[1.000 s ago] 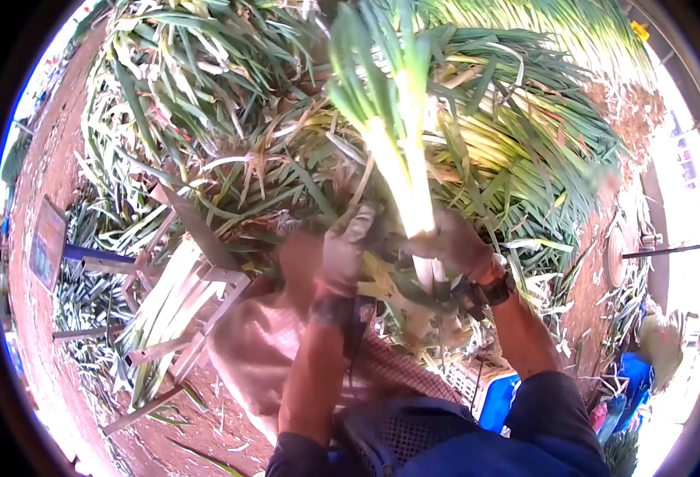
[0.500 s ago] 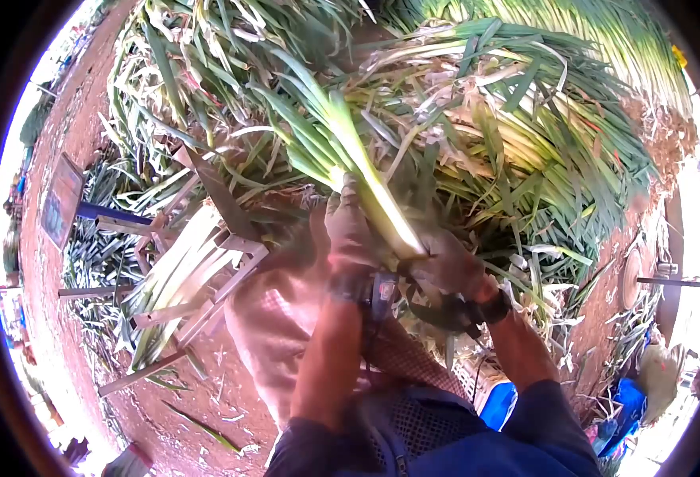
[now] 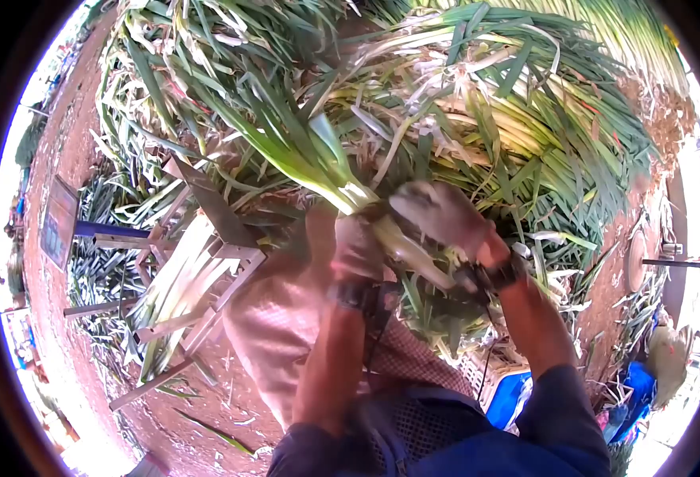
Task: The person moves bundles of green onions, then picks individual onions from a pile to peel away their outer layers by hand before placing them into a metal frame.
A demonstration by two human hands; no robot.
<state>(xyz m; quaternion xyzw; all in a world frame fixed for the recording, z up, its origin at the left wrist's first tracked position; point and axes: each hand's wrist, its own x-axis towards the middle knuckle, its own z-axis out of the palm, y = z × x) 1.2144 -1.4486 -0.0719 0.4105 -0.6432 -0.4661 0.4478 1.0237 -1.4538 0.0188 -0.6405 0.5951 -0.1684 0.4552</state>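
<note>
My gloved left hand is closed around the pale stalk of a green onion. Its green leaves fan out to the upper left, and its white lower end slants down to the right past my hand. Just above that lower end is my gloved right hand, slightly blurred, with its fingers curled in. Whether a strip of leaf is between those fingers is hidden. Dark bands circle both wrists.
A metal frame at the left cradles trimmed stalks. Large heaps of green onions lie ahead and to the right. Loose leaves litter the dirt floor. A crate stands by my right side, and cloth covers my lap.
My right hand has moved up off the stalk's lower end. The green onion has shifted slightly down, its leaves tipping further left.
</note>
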